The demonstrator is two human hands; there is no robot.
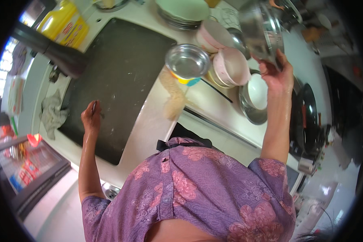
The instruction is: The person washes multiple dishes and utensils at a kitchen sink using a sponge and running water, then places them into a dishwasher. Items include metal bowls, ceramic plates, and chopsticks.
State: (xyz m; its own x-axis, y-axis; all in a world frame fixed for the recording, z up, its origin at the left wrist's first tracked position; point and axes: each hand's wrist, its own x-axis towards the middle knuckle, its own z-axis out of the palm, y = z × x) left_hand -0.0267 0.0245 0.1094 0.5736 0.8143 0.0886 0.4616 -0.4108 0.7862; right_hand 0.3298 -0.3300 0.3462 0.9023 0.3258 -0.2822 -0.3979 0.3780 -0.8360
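Observation:
My right hand grips the rim of a stainless steel bowl and holds it up over the right side of the counter. Curled over the dark sink, my left hand shows a small dark spot at its fingers; whether it holds anything is unclear. A metal bowl rests at the sink's right edge, a yellow and blue thing partly hidden beneath it. Close by it are pink-white bowls, some stacked. Below my right hand, a white bowl sits in a metal basin.
A dark faucet reaches over the sink from the left, near a yellow jug. A grey rag lies on the left rim. Stacked plates stand at the back. A black stick lies on the counter; a wok is at right.

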